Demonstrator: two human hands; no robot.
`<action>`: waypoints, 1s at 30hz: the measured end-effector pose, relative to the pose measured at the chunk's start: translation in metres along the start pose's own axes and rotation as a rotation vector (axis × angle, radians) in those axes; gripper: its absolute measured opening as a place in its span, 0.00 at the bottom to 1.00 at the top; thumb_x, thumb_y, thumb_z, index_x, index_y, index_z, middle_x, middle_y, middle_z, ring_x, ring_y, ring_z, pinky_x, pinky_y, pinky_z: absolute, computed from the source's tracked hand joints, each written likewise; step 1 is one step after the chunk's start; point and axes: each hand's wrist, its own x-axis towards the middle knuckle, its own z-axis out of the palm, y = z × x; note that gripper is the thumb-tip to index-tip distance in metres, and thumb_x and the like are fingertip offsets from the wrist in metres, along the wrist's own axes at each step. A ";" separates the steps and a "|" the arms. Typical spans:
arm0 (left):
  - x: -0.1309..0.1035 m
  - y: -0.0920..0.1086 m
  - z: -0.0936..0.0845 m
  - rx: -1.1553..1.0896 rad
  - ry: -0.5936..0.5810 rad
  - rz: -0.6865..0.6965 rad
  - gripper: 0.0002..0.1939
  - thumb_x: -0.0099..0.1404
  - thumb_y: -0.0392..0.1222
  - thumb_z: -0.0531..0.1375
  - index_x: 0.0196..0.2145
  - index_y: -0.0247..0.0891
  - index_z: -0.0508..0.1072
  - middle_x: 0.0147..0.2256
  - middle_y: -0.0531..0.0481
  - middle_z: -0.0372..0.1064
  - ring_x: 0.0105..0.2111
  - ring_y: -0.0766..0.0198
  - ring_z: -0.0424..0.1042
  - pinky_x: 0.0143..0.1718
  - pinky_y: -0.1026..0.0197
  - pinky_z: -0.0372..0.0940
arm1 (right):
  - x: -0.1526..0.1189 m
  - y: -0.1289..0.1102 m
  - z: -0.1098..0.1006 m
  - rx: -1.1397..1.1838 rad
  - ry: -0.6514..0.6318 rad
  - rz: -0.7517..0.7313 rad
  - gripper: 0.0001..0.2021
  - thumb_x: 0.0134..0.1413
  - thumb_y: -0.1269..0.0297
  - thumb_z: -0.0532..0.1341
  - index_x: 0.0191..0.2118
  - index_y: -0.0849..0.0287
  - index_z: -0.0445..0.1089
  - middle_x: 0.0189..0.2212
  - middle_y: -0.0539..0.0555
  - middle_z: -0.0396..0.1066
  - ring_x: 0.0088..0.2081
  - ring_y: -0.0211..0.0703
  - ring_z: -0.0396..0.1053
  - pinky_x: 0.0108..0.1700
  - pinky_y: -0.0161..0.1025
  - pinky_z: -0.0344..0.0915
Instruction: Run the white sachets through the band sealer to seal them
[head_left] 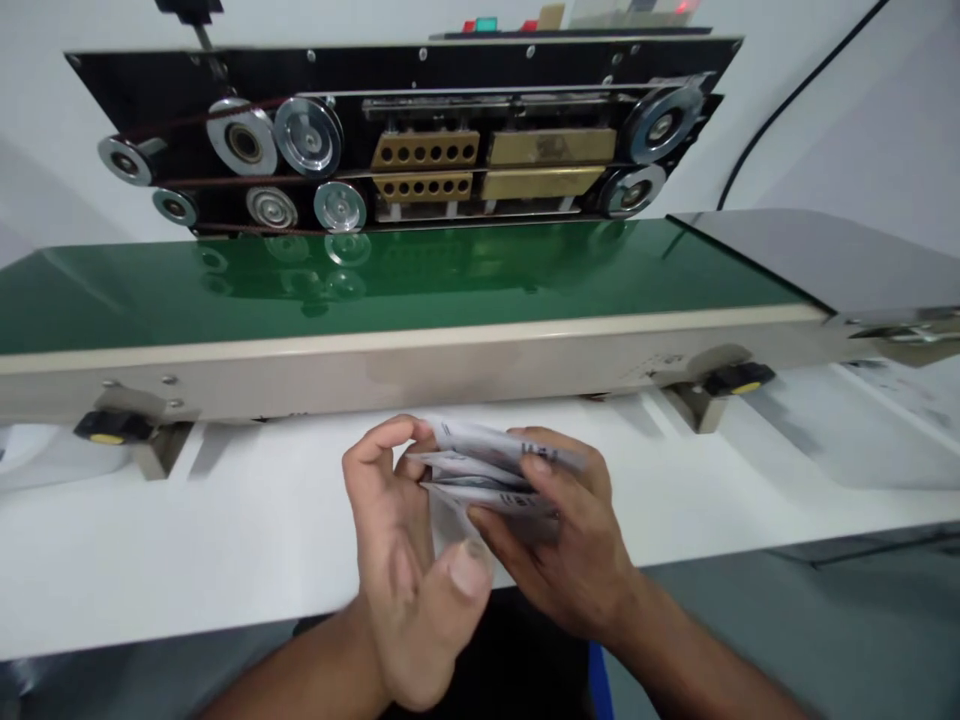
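Observation:
My right hand (570, 530) is closed round a small stack of flat white packets (480, 465) with dark print, its thumb on the near side and its fingers over the far side. The packets fan slightly apart at their left ends. My left hand (409, 570) is at those left ends, palm turned up and thumb stretched away from the packets. Its bent fingers touch the stack's left edge, their tips partly hidden behind it. Both hands are in front of the conveyor, above the white table's near part. What the packets contain is hidden.
Behind my hands runs a green conveyor belt (450, 285) with a pale metal front rail (420, 365). Above it, a band sealer (420, 75) shows pulleys and brass blocks. Black knobs (112, 427) sit under the rail. The white table (247, 530) lies below.

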 end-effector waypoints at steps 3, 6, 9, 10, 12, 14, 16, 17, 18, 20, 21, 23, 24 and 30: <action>0.002 0.000 -0.003 0.048 -0.017 -0.019 0.24 0.66 0.50 0.64 0.55 0.50 0.59 0.54 0.49 0.56 0.47 0.61 0.67 0.44 0.59 0.68 | -0.004 0.004 0.004 0.060 -0.003 0.014 0.53 0.52 0.79 0.66 0.74 0.42 0.34 0.61 0.62 0.57 0.60 0.58 0.61 0.55 0.60 0.70; 0.000 -0.004 -0.012 0.096 -0.009 -0.103 0.22 0.67 0.49 0.62 0.56 0.52 0.59 0.54 0.48 0.55 0.46 0.61 0.67 0.44 0.57 0.68 | -0.010 0.004 0.009 0.147 0.000 0.052 0.55 0.51 0.81 0.66 0.74 0.42 0.33 0.62 0.62 0.58 0.59 0.57 0.64 0.55 0.62 0.70; -0.003 -0.007 -0.018 0.165 0.021 -0.132 0.23 0.67 0.51 0.62 0.56 0.54 0.59 0.54 0.48 0.55 0.55 0.53 0.63 0.49 0.53 0.67 | -0.015 0.001 0.010 0.275 -0.009 0.116 0.54 0.51 0.82 0.64 0.73 0.39 0.33 0.63 0.60 0.55 0.56 0.54 0.68 0.54 0.61 0.72; -0.004 -0.007 -0.019 0.204 0.035 -0.118 0.25 0.66 0.51 0.62 0.57 0.54 0.58 0.55 0.47 0.55 0.58 0.51 0.61 0.49 0.52 0.67 | -0.015 0.000 0.010 0.306 -0.026 0.146 0.53 0.52 0.81 0.63 0.73 0.39 0.34 0.64 0.60 0.54 0.55 0.53 0.68 0.54 0.60 0.73; -0.004 -0.006 -0.019 0.274 0.007 -0.097 0.26 0.67 0.52 0.61 0.58 0.53 0.57 0.56 0.46 0.57 0.57 0.50 0.62 0.47 0.52 0.67 | -0.015 -0.001 0.009 0.338 -0.052 0.210 0.51 0.52 0.79 0.64 0.72 0.41 0.36 0.63 0.61 0.54 0.54 0.52 0.69 0.54 0.58 0.74; -0.004 -0.002 -0.017 0.320 -0.114 -0.143 0.27 0.67 0.53 0.61 0.60 0.51 0.56 0.57 0.44 0.60 0.53 0.51 0.67 0.48 0.50 0.67 | -0.011 -0.001 0.007 0.322 -0.068 0.258 0.47 0.52 0.75 0.66 0.71 0.45 0.41 0.61 0.62 0.56 0.53 0.52 0.71 0.53 0.56 0.74; -0.003 0.001 -0.016 0.337 -0.234 -0.234 0.28 0.67 0.54 0.61 0.60 0.51 0.55 0.57 0.44 0.61 0.53 0.51 0.68 0.53 0.48 0.65 | -0.006 0.001 0.002 0.261 -0.108 0.274 0.40 0.54 0.70 0.67 0.68 0.48 0.49 0.57 0.61 0.63 0.52 0.53 0.72 0.52 0.55 0.75; -0.002 0.003 -0.017 0.345 -0.264 -0.269 0.28 0.67 0.54 0.61 0.60 0.52 0.56 0.58 0.44 0.61 0.55 0.50 0.67 0.55 0.48 0.63 | -0.003 0.002 -0.001 0.220 -0.131 0.272 0.35 0.55 0.67 0.68 0.65 0.49 0.54 0.54 0.60 0.67 0.50 0.53 0.73 0.51 0.54 0.75; -0.001 0.005 -0.018 0.349 -0.269 -0.287 0.28 0.66 0.55 0.62 0.60 0.53 0.56 0.59 0.45 0.61 0.58 0.50 0.64 0.57 0.47 0.61 | 0.000 0.002 -0.004 0.179 -0.149 0.283 0.31 0.55 0.65 0.68 0.62 0.49 0.59 0.51 0.58 0.70 0.48 0.52 0.74 0.50 0.53 0.76; 0.002 0.007 -0.021 0.324 -0.220 -0.309 0.27 0.66 0.55 0.61 0.59 0.54 0.58 0.59 0.47 0.61 0.60 0.50 0.62 0.58 0.48 0.58 | 0.005 0.002 -0.012 0.156 -0.128 0.378 0.26 0.54 0.64 0.69 0.58 0.48 0.63 0.46 0.55 0.73 0.44 0.49 0.76 0.46 0.48 0.78; 0.004 0.007 -0.022 0.286 -0.180 -0.324 0.25 0.66 0.55 0.61 0.58 0.53 0.59 0.59 0.47 0.61 0.59 0.51 0.62 0.57 0.48 0.58 | 0.006 0.001 -0.016 0.188 -0.087 0.460 0.26 0.54 0.63 0.70 0.57 0.47 0.63 0.44 0.54 0.74 0.41 0.48 0.78 0.42 0.45 0.79; 0.007 0.005 -0.023 0.145 -0.097 -0.362 0.24 0.65 0.55 0.63 0.55 0.52 0.61 0.58 0.48 0.61 0.55 0.52 0.65 0.55 0.48 0.58 | 0.010 -0.005 -0.019 0.330 0.022 0.635 0.29 0.54 0.62 0.70 0.59 0.45 0.61 0.40 0.52 0.76 0.35 0.44 0.79 0.33 0.39 0.79; 0.007 0.004 -0.022 0.051 -0.076 -0.384 0.24 0.64 0.54 0.64 0.54 0.51 0.63 0.57 0.48 0.62 0.54 0.53 0.65 0.55 0.48 0.59 | 0.012 -0.008 -0.018 0.426 0.086 0.694 0.29 0.55 0.61 0.69 0.60 0.44 0.60 0.39 0.51 0.76 0.33 0.43 0.79 0.30 0.37 0.78; 0.003 -0.005 -0.012 -0.454 -0.046 -0.685 0.27 0.61 0.52 0.65 0.55 0.43 0.67 0.50 0.42 0.74 0.58 0.44 0.67 0.56 0.43 0.63 | 0.017 -0.028 0.011 0.483 0.173 0.714 0.26 0.57 0.56 0.67 0.58 0.49 0.60 0.42 0.55 0.76 0.35 0.46 0.78 0.27 0.37 0.76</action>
